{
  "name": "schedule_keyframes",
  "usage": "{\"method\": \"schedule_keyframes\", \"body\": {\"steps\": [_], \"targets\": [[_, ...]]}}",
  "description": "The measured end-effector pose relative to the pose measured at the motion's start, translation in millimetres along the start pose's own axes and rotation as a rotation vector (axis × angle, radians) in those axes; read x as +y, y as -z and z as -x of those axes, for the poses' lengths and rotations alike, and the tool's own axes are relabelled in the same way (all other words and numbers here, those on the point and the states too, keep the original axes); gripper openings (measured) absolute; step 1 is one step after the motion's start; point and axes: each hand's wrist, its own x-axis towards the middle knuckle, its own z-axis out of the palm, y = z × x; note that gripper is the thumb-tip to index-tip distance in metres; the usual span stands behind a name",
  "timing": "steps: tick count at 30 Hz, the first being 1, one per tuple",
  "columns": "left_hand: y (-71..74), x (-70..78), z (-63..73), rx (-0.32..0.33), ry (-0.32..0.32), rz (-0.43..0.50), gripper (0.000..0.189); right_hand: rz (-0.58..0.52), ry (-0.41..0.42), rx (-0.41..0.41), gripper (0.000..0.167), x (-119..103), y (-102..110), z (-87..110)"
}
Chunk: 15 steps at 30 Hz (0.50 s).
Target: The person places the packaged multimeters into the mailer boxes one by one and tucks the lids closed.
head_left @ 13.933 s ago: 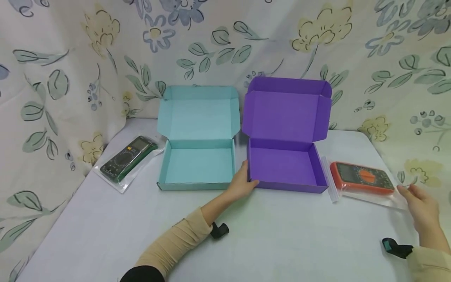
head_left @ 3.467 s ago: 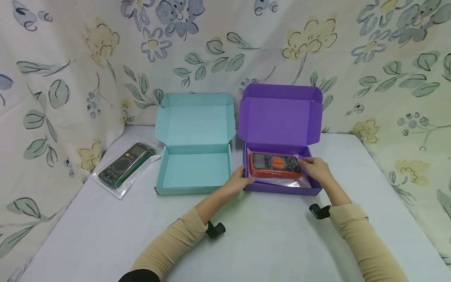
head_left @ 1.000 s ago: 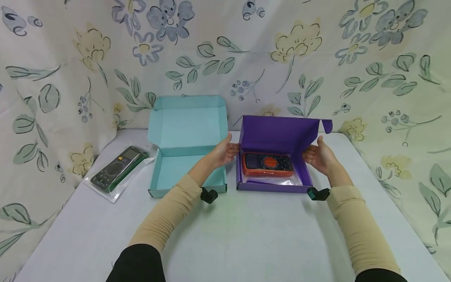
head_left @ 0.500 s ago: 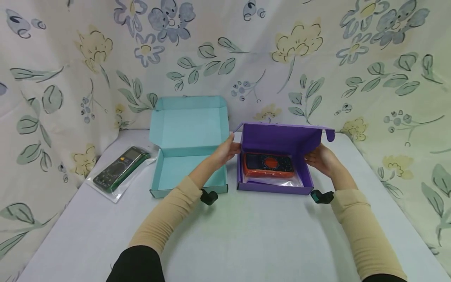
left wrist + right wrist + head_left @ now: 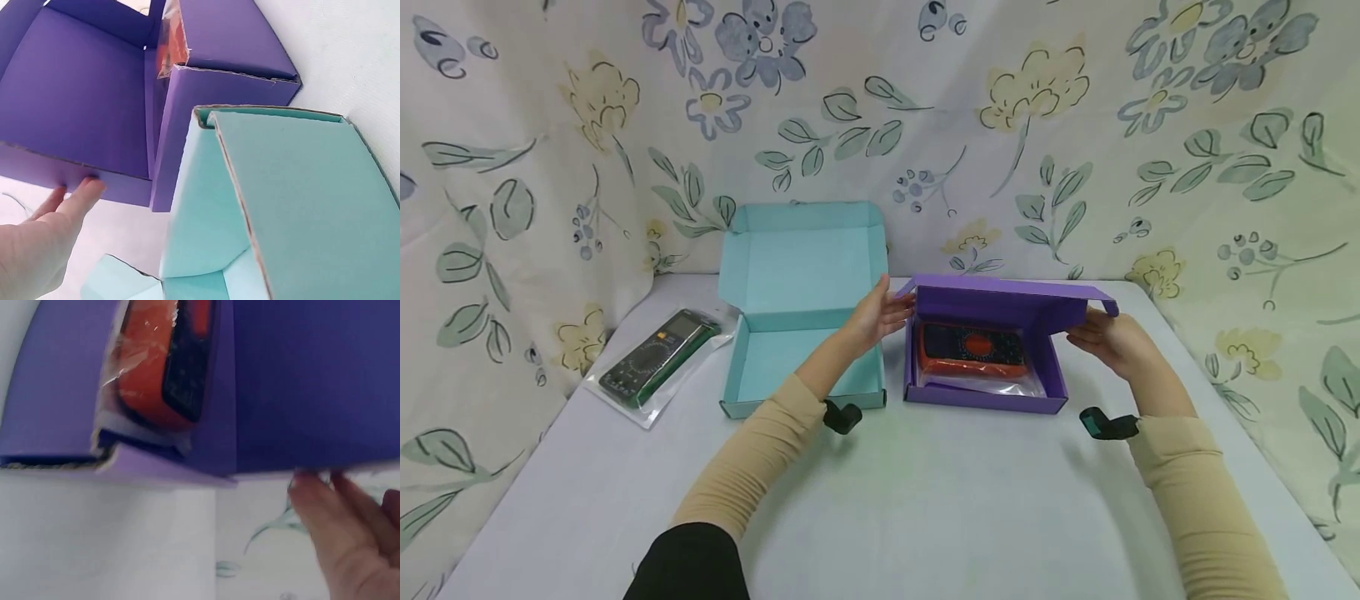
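An orange multimeter [image 5: 973,348] in a clear plastic bag lies inside the purple cardboard box [image 5: 985,403]. Its lid [image 5: 1011,288] is tilted forward over the back of the box, partly lowered. My left hand [image 5: 871,321] is at the lid's left side, fingers straight; in the left wrist view the fingertips [image 5: 92,186] touch the side flap's edge. On the opposite side my right hand [image 5: 1112,340] has extended fingers at the right flap, and in the right wrist view its fingertips [image 5: 307,480] press on the lid's edge.
An open turquoise box [image 5: 805,407] with its lid upright stands just left of the purple one, under my left forearm. Farther left lies a black and green multimeter [image 5: 655,357] in a clear bag. Behind the white table [image 5: 925,500] hangs a floral curtain [image 5: 955,150].
The orange multimeter went from the table's right side into the purple box. The purple lid has since swung forward and down, and my right hand has lately shifted right along its flap.
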Motion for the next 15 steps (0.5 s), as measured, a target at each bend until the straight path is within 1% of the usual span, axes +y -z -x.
{"method": "schedule_keyframes", "body": {"steps": [2,4,5,6,8,9,11,14,15], "targets": [[0.7,0.7,0.5,-0.007,0.026,0.012,0.072,-0.111,-0.025,-0.058,0.044,0,4,3.1],[1.4,0.8,1.2,-0.021,0.051,0.011,0.074,-0.241,-0.076,-0.081,0.04,2,9,5.8],[1.8,0.6,1.4,-0.029,0.064,0.002,0.074,-0.304,-0.106,-0.079,0.036,2,10,7.2],[2.0,0.3,1.7,-0.038,0.074,-0.009,0.075,-0.352,-0.137,-0.067,0.035,3,12,8.5],[2.3,-0.1,2.3,-0.057,0.088,-0.038,0.076,-0.406,-0.175,-0.038,0.043,5,14,10.2],[2.2,-0.4,2.7,-0.064,0.092,-0.046,0.076,-0.424,-0.182,-0.035,0.044,6,14,10.8],[1.9,-1.3,2.8,-0.069,0.097,-0.062,0.077,-0.423,-0.169,-0.063,0.046,8,15,10.7],[1.7,-2.6,1.8,-0.069,0.099,-0.072,0.076,-0.355,-0.119,-0.133,0.036,12,16,8.5],[1.7,-3.3,1.1,-0.073,0.104,-0.081,0.077,-0.311,-0.106,-0.152,0.038,13,16,7.7]]}}
